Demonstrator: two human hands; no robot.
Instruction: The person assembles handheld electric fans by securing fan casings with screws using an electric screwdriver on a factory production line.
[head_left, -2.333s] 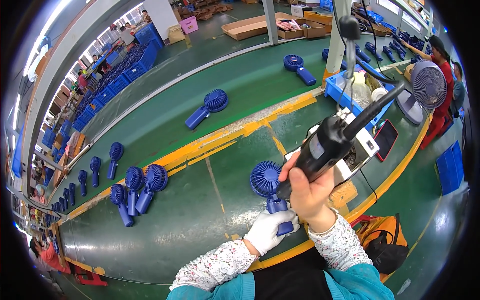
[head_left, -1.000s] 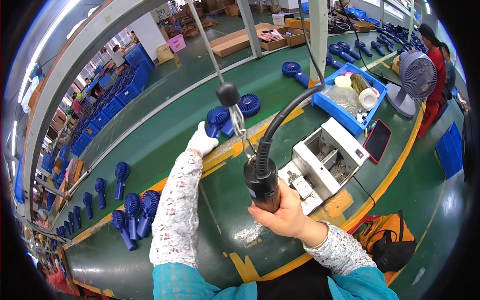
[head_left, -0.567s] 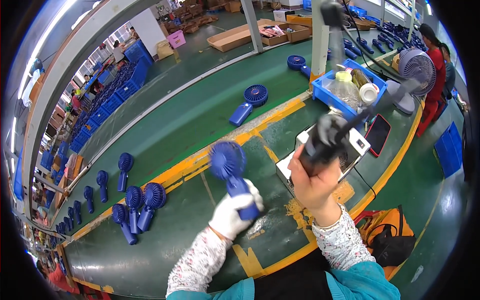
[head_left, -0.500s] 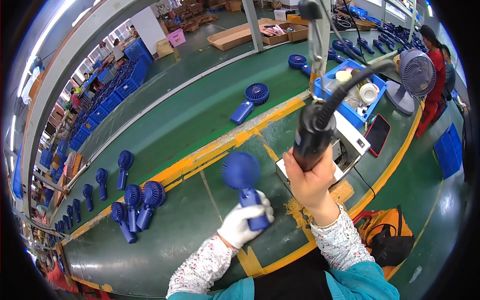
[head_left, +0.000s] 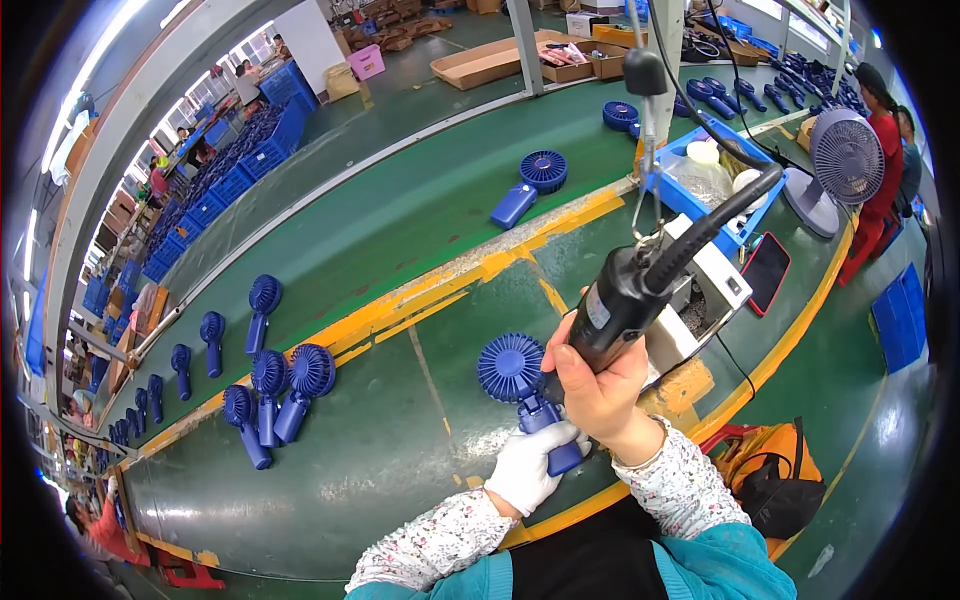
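Note:
My gloved left hand [head_left: 530,468] is closed round the handle of a blue handheld fan [head_left: 510,368], holding it low over the green workbench [head_left: 400,480]. The fan's round slatted head points away from me. In my bare right hand [head_left: 605,395] I grip a black electric screwdriver [head_left: 612,308], tilted with its nose down at the fan's neck. Whether its tip touches a screw there is hidden. A thick black cable runs from the screwdriver's top, beside a metal hanger [head_left: 648,170]. Just beyond my right hand stands a white box [head_left: 700,300] with an open compartment of small dark parts.
Several blue fans [head_left: 290,390] lie at the bench's left by the yellow-taped edge; others lie on the green conveyor [head_left: 400,230]. To the right are a blue bin [head_left: 735,235], a phone [head_left: 767,272] and a grey desk fan [head_left: 845,155]. Co-workers [head_left: 880,150] sit far right.
The fan in my left hand has moved right and turned, so its slats now show clearly. The screwdriver has come down to the fan's neck. The whole view has shifted slightly.

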